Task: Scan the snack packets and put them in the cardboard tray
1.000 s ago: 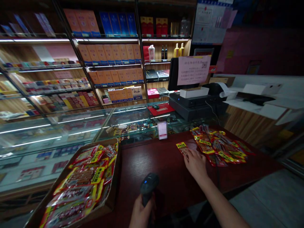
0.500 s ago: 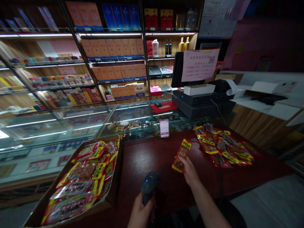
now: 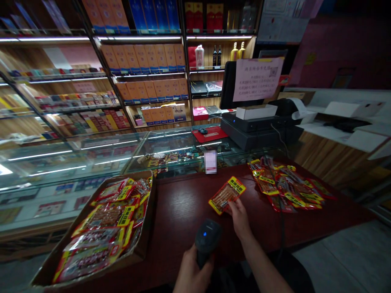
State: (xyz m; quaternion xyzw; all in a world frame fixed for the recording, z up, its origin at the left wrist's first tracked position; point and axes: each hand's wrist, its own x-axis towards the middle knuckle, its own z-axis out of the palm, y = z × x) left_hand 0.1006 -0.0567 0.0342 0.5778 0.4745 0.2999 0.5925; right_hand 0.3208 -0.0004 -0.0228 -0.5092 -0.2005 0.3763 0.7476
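Observation:
My left hand point(image 3: 195, 268) is wrapped round the handle of a dark barcode scanner point(image 3: 208, 236) with a blue light on top. The scanner's head points up and away, just short of a snack packet point(image 3: 226, 195) with yellow and red edges and a clear front over brown strips. Thumb and fingers of my right hand point(image 3: 239, 215) pinch that packet by its lower right edge, its front turned up. To the right lies a loose pile of similar snack packets point(image 3: 284, 185). On the left, a cardboard box point(image 3: 150, 215) holds many more of them.
The dark red tabletop point(image 3: 180, 199) bears all this, and a cable runs over its right part. Behind stand a glass display counter point(image 3: 104, 152), a small card point(image 3: 210, 162), a monitor with a paper sign point(image 3: 256, 79), a red mouse mat point(image 3: 210, 135) and stocked shelves.
The packet in my right hand has turned from nearly upright to a flatter slant, showing more of its front. My left hand has brought the scanner rightward and closer to it.

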